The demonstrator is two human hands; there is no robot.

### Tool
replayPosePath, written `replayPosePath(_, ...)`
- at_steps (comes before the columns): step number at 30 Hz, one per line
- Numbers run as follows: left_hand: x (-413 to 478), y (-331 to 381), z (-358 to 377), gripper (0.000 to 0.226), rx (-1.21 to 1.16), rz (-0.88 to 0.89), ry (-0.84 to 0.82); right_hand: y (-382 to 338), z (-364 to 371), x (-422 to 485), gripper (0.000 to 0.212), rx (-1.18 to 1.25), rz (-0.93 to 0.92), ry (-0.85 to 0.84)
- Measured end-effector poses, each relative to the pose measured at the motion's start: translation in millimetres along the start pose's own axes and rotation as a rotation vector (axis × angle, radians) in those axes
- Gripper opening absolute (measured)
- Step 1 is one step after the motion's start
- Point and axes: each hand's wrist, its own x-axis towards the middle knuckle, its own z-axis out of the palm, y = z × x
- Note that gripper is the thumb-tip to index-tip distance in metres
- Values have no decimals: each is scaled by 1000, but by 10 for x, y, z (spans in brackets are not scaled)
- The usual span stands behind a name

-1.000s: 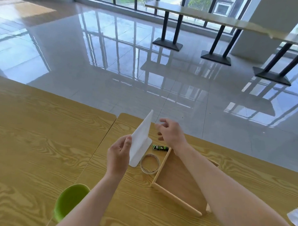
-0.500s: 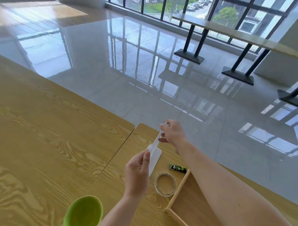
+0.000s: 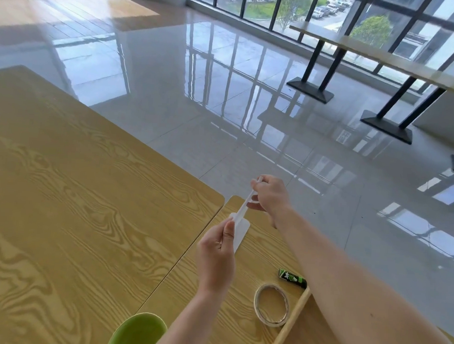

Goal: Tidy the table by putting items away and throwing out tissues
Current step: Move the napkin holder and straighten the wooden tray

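Observation:
A white tissue (image 3: 241, 228) is held in the air above the wooden table (image 3: 88, 217), seen almost edge-on. My left hand (image 3: 215, 254) pinches its near lower end. My right hand (image 3: 269, 195) pinches its far upper end, fingers curled round it. On the table below lie a roll of clear tape (image 3: 271, 303) and a small green and black packet (image 3: 292, 278), next to a wooden tray (image 3: 296, 312) whose rim shows under my right forearm.
A green chair back (image 3: 138, 333) pokes up at the table's near edge. A seam (image 3: 191, 248) runs between two joined tabletops. Beyond the far edge is glossy tiled floor, with a long bar table (image 3: 382, 51) on black legs by the windows.
My right hand has taken the tissue's top end, and both hands have turned the tissue edge-on. The view has swung left, so the tray, tape and packet now sit lower right.

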Motion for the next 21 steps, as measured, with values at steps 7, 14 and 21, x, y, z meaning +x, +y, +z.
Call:
replayPosePath(7, 200, -16, 24, 40, -3, -5, 55, -74, 129, 156, 18, 29, -17, 25)
replayPosePath(14, 320, -11, 49, 40, -4, 0, 78, -127, 177, 260, 20, 74, -23, 11)
replayPosePath(21, 331, -22, 48, 34, -6, 17, 79, -135, 157, 263, 13, 85, -11, -14)
